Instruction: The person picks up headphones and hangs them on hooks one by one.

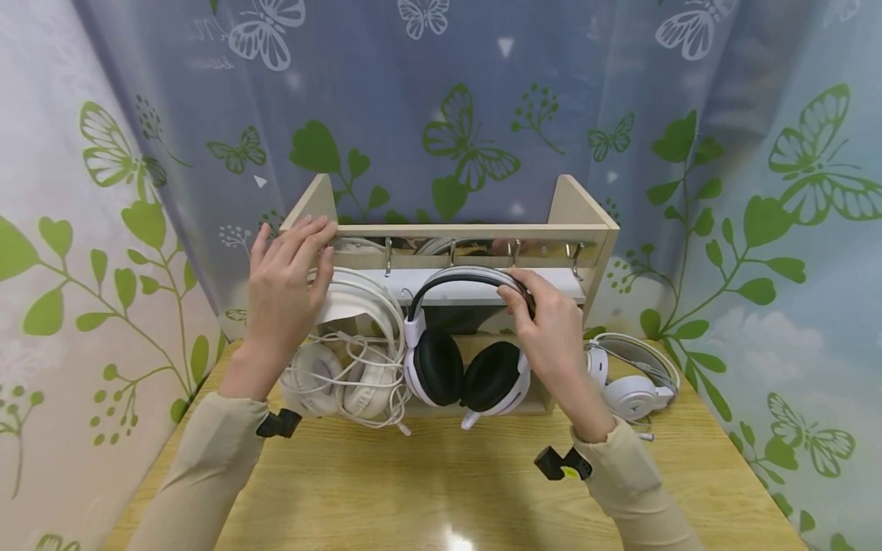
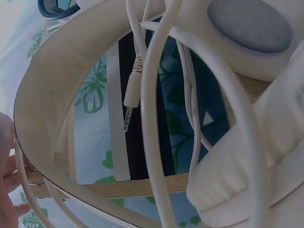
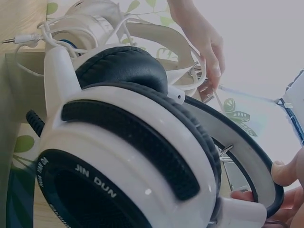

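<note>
While the R hand (image 1: 554, 325) pinches the JIN DUN headset (image 1: 439, 369) by its headband (image 1: 475, 274) — just below the hook rail (image 1: 482, 249) — the L hand (image 1: 284, 289) is at the white headphones (image 1: 372, 392), can't tell if gripping. Looks lightish; prob. slick shells (image 3: 144, 194), soft ear pads (image 1: 491, 375), springy headband; I'd hold mid-band.

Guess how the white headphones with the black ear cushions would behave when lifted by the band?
The headband is probably springy but firm, since it holds a smooth arch. The bulky earcups hang low, so they may swing. The shiny white shell could be slippery.
</note>
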`<state>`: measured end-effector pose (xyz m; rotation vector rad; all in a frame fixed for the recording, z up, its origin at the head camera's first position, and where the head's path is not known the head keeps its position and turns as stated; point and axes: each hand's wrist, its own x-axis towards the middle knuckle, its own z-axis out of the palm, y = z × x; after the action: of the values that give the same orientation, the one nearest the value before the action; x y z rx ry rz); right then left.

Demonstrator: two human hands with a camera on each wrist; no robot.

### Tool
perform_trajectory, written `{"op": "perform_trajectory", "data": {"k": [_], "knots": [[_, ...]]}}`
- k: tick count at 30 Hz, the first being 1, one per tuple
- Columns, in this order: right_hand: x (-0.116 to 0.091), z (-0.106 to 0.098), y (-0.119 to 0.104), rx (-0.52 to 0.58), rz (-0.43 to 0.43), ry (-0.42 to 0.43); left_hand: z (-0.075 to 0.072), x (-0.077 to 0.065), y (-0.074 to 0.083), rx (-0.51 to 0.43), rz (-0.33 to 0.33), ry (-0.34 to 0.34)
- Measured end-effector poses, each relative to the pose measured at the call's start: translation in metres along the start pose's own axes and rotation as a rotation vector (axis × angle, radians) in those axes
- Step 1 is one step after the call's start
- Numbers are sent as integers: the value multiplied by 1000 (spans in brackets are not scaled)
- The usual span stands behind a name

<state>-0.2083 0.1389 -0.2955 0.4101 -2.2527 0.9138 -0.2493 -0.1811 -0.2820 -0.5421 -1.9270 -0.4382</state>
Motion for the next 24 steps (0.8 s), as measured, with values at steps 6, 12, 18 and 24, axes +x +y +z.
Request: {"op": "perform_trajectory", "data": {"k": [6, 12, 18, 24], "knots": [[-2, 4, 5, 4, -27, 42, -1, 0, 0, 7, 3, -4], [-4, 7, 9, 29, -39, 77, 0, 0, 0, 4, 3, -2], [-4, 9, 13, 39, -40, 94, 0, 0, 0, -3, 4, 13], [-1, 11, 13, 66, -18, 83, 0, 0, 1, -12, 3, 16]]}}
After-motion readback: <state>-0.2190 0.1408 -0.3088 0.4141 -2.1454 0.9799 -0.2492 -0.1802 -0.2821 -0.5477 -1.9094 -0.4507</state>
